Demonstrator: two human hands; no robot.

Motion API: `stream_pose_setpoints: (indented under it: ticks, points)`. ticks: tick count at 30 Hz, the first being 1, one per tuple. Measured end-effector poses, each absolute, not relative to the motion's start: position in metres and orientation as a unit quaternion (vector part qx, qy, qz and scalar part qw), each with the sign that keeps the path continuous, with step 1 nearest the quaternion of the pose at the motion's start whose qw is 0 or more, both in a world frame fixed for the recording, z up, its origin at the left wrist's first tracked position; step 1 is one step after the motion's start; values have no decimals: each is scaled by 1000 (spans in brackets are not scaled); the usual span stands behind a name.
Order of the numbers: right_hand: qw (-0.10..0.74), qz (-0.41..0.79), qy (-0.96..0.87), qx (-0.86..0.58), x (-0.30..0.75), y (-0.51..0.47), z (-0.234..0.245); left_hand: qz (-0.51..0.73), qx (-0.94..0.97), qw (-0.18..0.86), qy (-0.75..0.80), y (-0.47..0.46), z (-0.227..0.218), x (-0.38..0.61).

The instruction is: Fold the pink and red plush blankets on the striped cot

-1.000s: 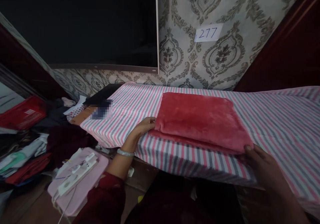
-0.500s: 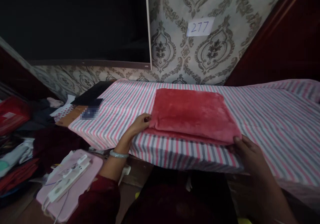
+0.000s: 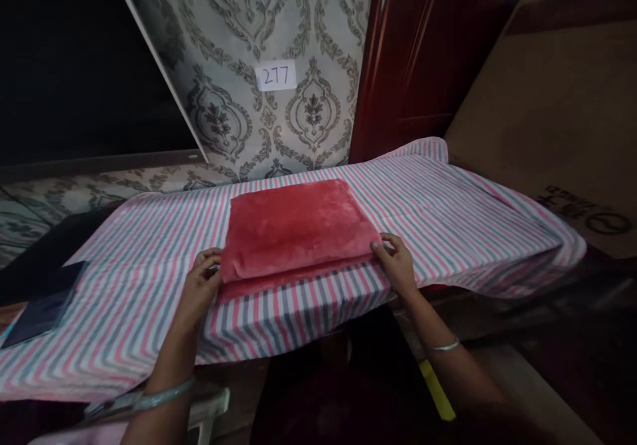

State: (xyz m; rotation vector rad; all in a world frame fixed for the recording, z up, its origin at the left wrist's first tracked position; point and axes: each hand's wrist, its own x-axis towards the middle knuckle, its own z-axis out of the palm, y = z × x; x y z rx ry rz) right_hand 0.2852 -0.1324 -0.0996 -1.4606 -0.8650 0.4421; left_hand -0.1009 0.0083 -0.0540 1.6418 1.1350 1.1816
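A folded red plush cloth lies flat near the front edge of the striped table cover. Its front shows a loose lower layer peeking out under the upper fold. At the left front corner, my left hand grips the cloth's edge between thumb and curled fingers. My right hand pinches the right front corner, thumb on top. Part of the fingertips on both sides is hidden by the cloth.
Behind stand a dark TV screen and a patterned wall with a paper label reading 277. A large cardboard box stands at the right. A dark flat packet lies at the left of the table.
My view has turned to the right, so the cloth and label sit further left and the cardboard box has come into view. Both hands stay at the cloth's sides.
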Motion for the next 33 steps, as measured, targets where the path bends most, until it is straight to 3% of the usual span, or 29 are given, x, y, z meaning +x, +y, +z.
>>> stream_pose_setpoints:
  ticks: [3, 7, 10, 14, 24, 30, 33]
  points:
    - [686, 121, -356, -623, 284, -134, -103, 461, 665, 405, 426, 4, -49, -96]
    - [687, 208, -362, -595, 285, -135, -101, 371, 685, 484, 399, 4, -43, -89]
    - [668, 280, -382, -575, 286, -134, -95, 374, 681, 486, 399, 8, -44, -87]
    - [642, 273, -376, -610, 294, -133, -91, 428, 641, 506, 387, 2, -52, -94]
    - [621, 282, -373, -630, 299, -137, -89, 410, 659, 472, 418, -15, -54, -106]
    - [602, 141, -399, -677, 297, -124, -95, 448, 637, 443, 444, -9, -66, -104]
    - [584, 130, -405, -691, 303, -121, -102, 452, 627, 434, 463, -7, -68, -107]
